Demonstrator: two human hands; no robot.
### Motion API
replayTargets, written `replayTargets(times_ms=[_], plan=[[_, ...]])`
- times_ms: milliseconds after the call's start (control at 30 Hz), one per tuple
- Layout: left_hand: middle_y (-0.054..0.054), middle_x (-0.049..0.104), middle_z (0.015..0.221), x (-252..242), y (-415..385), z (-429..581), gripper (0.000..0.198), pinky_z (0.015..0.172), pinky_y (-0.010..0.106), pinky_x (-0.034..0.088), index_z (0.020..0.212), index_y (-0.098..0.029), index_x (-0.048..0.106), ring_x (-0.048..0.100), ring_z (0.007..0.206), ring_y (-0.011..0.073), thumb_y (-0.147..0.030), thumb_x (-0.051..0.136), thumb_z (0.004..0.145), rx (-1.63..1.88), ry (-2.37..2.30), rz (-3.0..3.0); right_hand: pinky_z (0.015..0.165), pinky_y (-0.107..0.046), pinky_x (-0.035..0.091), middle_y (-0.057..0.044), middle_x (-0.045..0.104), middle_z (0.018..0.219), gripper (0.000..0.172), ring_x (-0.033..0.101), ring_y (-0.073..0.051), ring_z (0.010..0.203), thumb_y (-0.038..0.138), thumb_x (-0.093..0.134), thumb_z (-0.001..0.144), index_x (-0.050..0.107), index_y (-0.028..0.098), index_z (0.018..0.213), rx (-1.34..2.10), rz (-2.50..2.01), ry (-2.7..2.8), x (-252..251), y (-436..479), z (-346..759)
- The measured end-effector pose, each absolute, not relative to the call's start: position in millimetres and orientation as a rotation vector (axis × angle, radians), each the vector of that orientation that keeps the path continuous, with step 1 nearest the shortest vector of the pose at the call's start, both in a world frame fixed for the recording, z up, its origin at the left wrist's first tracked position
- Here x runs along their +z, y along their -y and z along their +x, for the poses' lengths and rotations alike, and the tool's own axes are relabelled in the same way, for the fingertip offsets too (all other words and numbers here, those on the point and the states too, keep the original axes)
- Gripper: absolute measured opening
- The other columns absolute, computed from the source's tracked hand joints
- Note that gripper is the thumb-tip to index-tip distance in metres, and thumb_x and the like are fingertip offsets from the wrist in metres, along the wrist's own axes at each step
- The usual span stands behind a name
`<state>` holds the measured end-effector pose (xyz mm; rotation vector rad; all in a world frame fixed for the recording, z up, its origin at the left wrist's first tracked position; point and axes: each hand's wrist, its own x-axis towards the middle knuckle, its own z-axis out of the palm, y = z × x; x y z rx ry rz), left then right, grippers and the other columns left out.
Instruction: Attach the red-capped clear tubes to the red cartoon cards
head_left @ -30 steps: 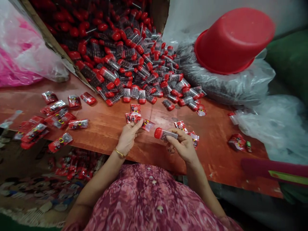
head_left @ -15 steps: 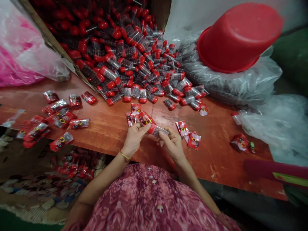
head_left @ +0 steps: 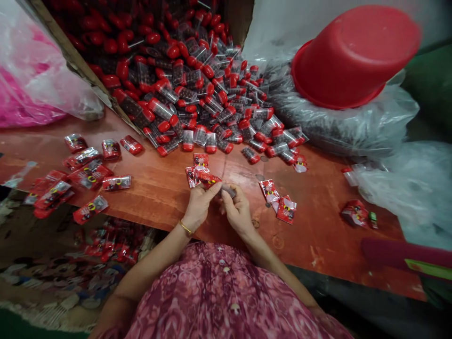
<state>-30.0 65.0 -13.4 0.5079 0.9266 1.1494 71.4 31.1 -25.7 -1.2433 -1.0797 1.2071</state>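
Observation:
My left hand (head_left: 200, 205) pinches a red printed wrapper (head_left: 209, 178) between thumb and fingers. Closed around a small clear tube (head_left: 229, 190) with dark contents is my right hand (head_left: 238, 210), its fingertips meeting those of the left. The tube's end at the left hand is hidden by the fingers. Just beyond my left hand lie more flat red wrappers (head_left: 201, 161) on the table. Two or so similar wrappers (head_left: 286, 209) rest to the right of my right hand.
A cardboard box (head_left: 243, 23) spills a heap of red-capped tubes (head_left: 197, 94) onto the table (head_left: 318, 188). Several wrapped tubes (head_left: 90, 173) lie at left. At right, a red bucket (head_left: 353, 61) sits upside down on a plastic bag (head_left: 328, 127) of dark pieces.
My right hand has moved left, closer to my left hand, and covers more of the tube. The wrapper at my left hand appears tilted flatter. The view has shifted slightly.

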Motion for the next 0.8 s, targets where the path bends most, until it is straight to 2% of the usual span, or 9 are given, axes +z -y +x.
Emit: replayTargets(times_ms=[100, 167, 300, 367, 467, 633, 800], plan=[[0.001, 0.065, 0.064, -12, -67, -32, 0.033, 0.059, 0.022, 0.047, 0.068, -0.011, 0.065, 0.058, 0.060, 0.0099, -0.036, 0.081, 0.052, 1.166, -0.952, 0.518, 0.042, -0.021, 0.040, 0.008, 0.053, 0.054, 0.036, 0.046, -0.007, 0.038, 0.055, 0.052, 0.080, 0.048, 0.022, 0.094, 1.358, -1.202, 1.109, -25, -32, 77], [0.000, 0.064, 0.063, -11, -68, -33, 0.035, 0.054, 0.021, 0.046, 0.070, -0.012, 0.066, 0.057, 0.057, 0.0096, -0.038, 0.081, 0.052, 1.165, -0.952, 0.493, 0.049, -0.022, 0.043, 0.008, 0.054, 0.051, 0.036, 0.050, -0.009, 0.041, 0.055, 0.052, 0.080, 0.049, 0.022, 0.094, 1.398, -1.193, 1.136, -24, -32, 80], [-0.002, 0.058, 0.054, -10, -66, -29, 0.040, 0.035, 0.018, 0.033, 0.071, -0.011, 0.065, 0.043, 0.040, 0.0050, -0.046, 0.077, 0.055, 1.039, -0.935, 0.512, 0.048, -0.023, 0.043, 0.005, 0.059, 0.056, 0.036, 0.052, -0.009, 0.042, 0.057, 0.055, 0.078, 0.050, 0.021, 0.083, 1.364, -1.228, 1.146, -24, -34, 77], [-0.002, 0.057, 0.055, -9, -65, -28, 0.044, 0.030, 0.019, 0.029, 0.075, -0.012, 0.065, 0.038, 0.036, 0.0044, -0.051, 0.075, 0.057, 1.001, -0.943, 0.521, 0.046, -0.023, 0.042, 0.004, 0.061, 0.059, 0.039, 0.050, -0.008, 0.040, 0.059, 0.056, 0.076, 0.051, 0.021, 0.082, 1.394, -1.202, 1.124, -24, -36, 73], [-0.002, 0.056, 0.053, -6, -68, -31, 0.046, 0.031, 0.020, 0.030, 0.075, -0.012, 0.065, 0.036, 0.037, 0.0049, -0.055, 0.072, 0.059, 1.023, -0.911, 0.533, 0.046, -0.022, 0.044, 0.002, 0.064, 0.066, 0.039, 0.051, -0.007, 0.040, 0.058, 0.056, 0.076, 0.052, 0.020, 0.084, 1.424, -1.167, 1.090, -22, -38, 72], [-0.002, 0.056, 0.052, -7, -73, -34, 0.044, 0.043, 0.019, 0.038, 0.063, -0.013, 0.061, 0.047, 0.045, 0.0056, -0.054, 0.075, 0.055, 1.188, -0.961, 0.552, 0.043, -0.021, 0.043, 0.001, 0.065, 0.066, 0.034, 0.053, -0.008, 0.040, 0.053, 0.058, 0.077, 0.055, 0.019, 0.082, 1.377, -1.226, 1.132, -20, -40, 74], [-0.006, 0.045, 0.045, -14, -62, -28, 0.043, 0.034, 0.020, 0.032, 0.058, -0.014, 0.056, 0.040, 0.035, 0.0047, -0.055, 0.068, 0.064, 1.104, -0.962, 0.659, 0.037, -0.018, 0.038, 0.005, 0.059, 0.057, 0.037, 0.048, -0.006, 0.035, 0.055, 0.061, 0.072, 0.053, 0.020, 0.076, 1.325, -1.214, 1.007, -19, -45, 70]])
